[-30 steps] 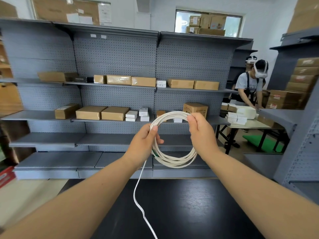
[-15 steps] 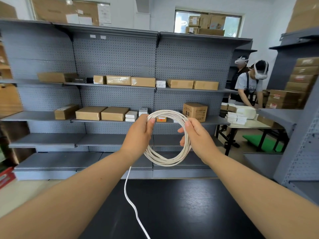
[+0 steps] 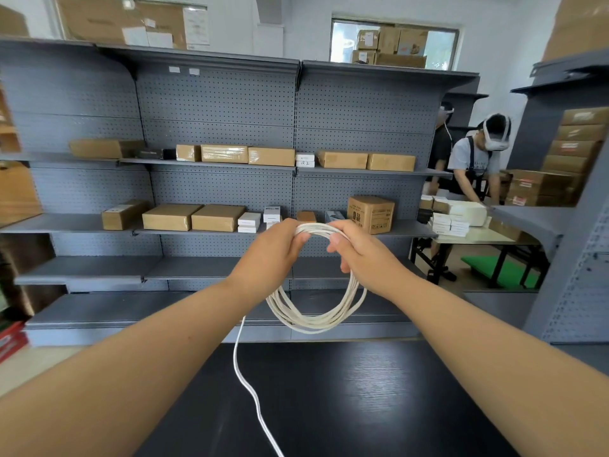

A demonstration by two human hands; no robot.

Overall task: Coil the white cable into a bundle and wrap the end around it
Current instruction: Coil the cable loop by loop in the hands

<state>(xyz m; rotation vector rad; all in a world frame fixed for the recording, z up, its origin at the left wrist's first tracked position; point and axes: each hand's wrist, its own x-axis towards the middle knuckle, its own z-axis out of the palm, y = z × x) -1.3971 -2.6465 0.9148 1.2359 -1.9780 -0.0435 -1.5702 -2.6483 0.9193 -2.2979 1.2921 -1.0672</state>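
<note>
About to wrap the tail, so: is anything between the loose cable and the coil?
Nothing visible. The left hand and right hand grip the coil at its top; the loose tail hangs free below the left hand, over the black table.

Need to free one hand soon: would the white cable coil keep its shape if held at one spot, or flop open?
Probably floppy: the white cable coil sags in loose, uneven loops below the left hand and right hand gripping its top. It seems light, being thin. The uncoiled tail trails limply down over the table, so loops would likely spread.
</note>
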